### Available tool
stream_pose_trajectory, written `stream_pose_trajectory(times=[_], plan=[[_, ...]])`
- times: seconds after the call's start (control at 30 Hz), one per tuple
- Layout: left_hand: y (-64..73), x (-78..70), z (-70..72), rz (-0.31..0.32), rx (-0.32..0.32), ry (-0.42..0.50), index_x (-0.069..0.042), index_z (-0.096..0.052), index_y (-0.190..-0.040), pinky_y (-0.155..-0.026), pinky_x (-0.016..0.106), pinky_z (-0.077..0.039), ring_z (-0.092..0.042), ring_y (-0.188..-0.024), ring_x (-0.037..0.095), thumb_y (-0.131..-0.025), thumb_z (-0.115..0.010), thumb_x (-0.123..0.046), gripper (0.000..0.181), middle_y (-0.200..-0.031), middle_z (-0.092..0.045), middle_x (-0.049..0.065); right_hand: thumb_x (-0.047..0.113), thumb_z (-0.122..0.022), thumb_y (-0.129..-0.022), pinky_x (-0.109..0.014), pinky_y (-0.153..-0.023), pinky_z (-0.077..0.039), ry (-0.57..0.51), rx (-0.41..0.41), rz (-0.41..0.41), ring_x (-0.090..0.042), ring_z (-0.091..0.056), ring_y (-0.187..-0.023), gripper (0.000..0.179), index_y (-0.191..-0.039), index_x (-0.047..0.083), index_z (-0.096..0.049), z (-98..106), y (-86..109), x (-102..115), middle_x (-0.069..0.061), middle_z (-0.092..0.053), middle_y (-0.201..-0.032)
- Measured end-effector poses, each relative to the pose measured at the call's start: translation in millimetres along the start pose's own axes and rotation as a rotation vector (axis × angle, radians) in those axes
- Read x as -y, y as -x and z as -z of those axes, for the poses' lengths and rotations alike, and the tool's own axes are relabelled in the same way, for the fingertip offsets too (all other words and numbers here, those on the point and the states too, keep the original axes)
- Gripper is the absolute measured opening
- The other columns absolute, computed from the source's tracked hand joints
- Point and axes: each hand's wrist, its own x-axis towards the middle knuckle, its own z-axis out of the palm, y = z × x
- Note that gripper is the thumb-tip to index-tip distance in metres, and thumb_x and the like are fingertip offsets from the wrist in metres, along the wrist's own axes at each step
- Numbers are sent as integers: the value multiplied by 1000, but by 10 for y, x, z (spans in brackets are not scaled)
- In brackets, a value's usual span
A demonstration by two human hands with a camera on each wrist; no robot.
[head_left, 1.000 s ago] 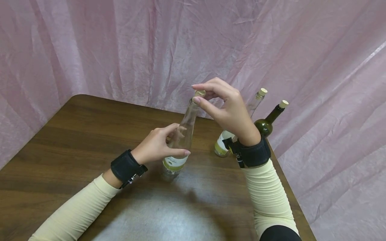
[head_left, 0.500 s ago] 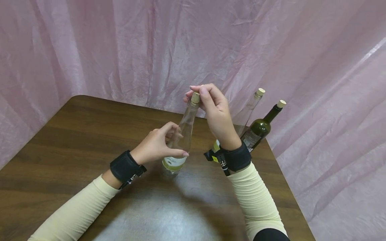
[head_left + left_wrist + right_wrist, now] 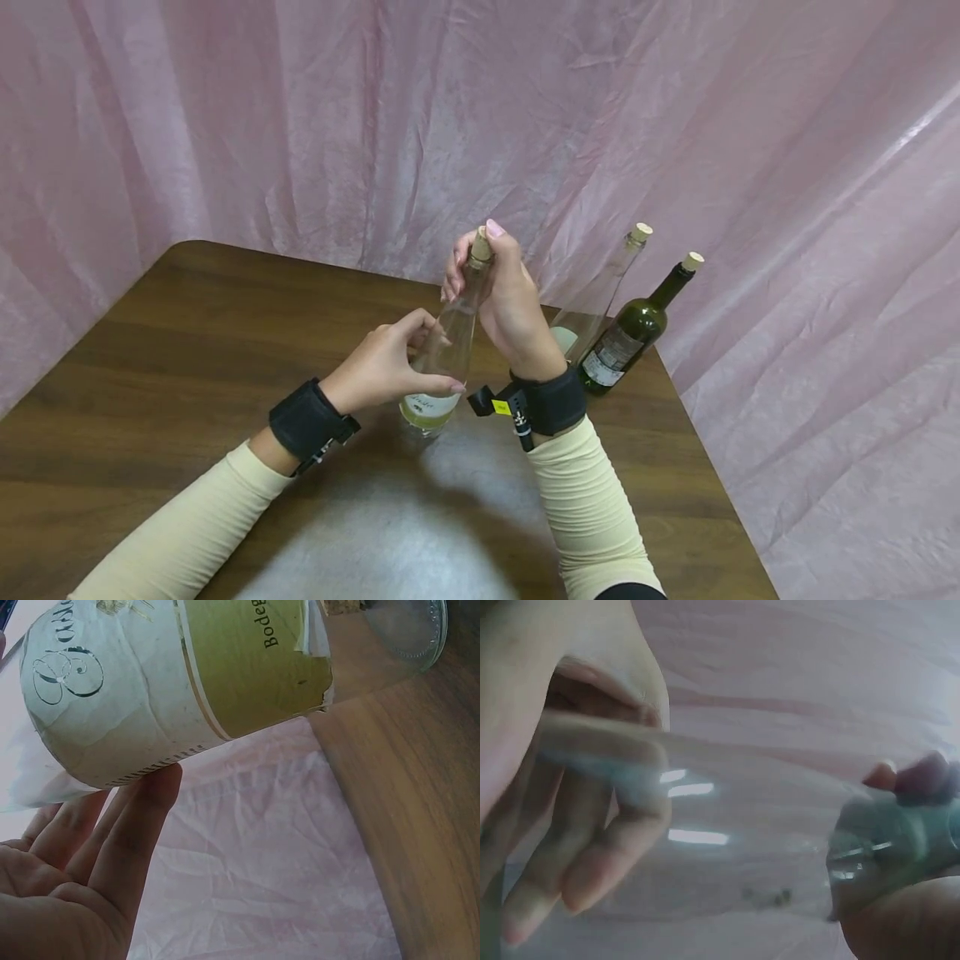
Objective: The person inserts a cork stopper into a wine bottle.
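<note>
A clear glass wine bottle (image 3: 447,358) stands on the table, a cork (image 3: 482,243) upright in its mouth. My left hand (image 3: 382,364) holds the bottle's body, thumb in front and fingers behind. In the left wrist view those fingers (image 3: 142,817) touch the edge of the white and olive label (image 3: 142,690). My right hand (image 3: 516,312) grips the neck, its thumb beside the cork and its other fingers reaching round behind the glass. Through the glass, the right wrist view shows the left hand (image 3: 600,802) at left and part of the right hand (image 3: 907,922) at right.
To the right stand a second clear bottle (image 3: 602,287) and a dark green wine bottle (image 3: 643,318), each with a cork in its mouth. They are near the right edge of the brown wooden table (image 3: 225,350). A pink curtain (image 3: 300,125) hangs behind.
My right hand has let go of its fingertip pinch on the cork, turned, and come down round the neck. The cork shows more plainly now. My left hand keeps its hold.
</note>
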Motion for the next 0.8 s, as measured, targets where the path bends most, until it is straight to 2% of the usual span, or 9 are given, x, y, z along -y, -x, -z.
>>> stream_pose_trajectory(times=[0.17, 0.3, 0.4, 0.53, 0.67, 0.8], plan=[[-10, -15, -50, 4, 7, 6, -26, -62, -114, -73, 39, -53, -70, -94, 10, -63, -90, -68, 72, -105, -74, -11, 46, -39, -108, -36, -64, -42, -27, -44, 37, -24, -40, -61, 45, -85, 9, -49, -23, 36, -21, -9, -40, -69], [-19, -1, -49, -5, 27, 30, -24, -62, -118, -84, 40, -55, -71, -105, 11, -64, -91, -66, 75, -112, -73, -12, 49, -38, -108, -34, -61, -40, -23, -79, 80, -22, -38, -59, 47, -86, 9, -48, -37, 58, -64, -7, -40, -68], [-18, 28, -16, -10, 55, 49, -19, -63, -123, -95, 43, -54, -69, -113, 15, -65, -93, -62, 78, -118, -72, -12, 59, -34, -109, -33, -60, -42, 43, -112, 129, -20, -40, -57, 56, -89, 9, -48, -48, 67, -140, -5, -41, -67], [-29, 69, 26, -15, 87, 55, -16, -64, -126, -99, 44, -53, -67, -118, 19, -65, -94, -58, 80, -122, -72, -10, 70, -30, -103, -33, -59, -48, 164, -160, 209, -21, -45, -56, 66, -97, 7, -49, -50, 74, -274, -8, -43, -68], [-40, 111, 33, -1, 100, 62, -16, -64, -127, -97, 43, -54, -67, -118, 19, -66, -95, -56, 79, -124, -73, -4, 66, -27, -105, -35, -64, -51, 230, -171, 271, -24, -50, -60, 68, -109, 2, -50, -43, 118, -424, -13, -45, -73], [-39, 137, 32, 16, 102, 56, -16, -65, -128, -96, 43, -55, -68, -116, 19, -66, -94, -56, 79, -124, -72, -1, 60, -27, -108, -36, -71, -51, 280, -155, 296, -26, -55, -68, 64, -118, 0, -47, -29, 188, -562, -14, -48, -79]])
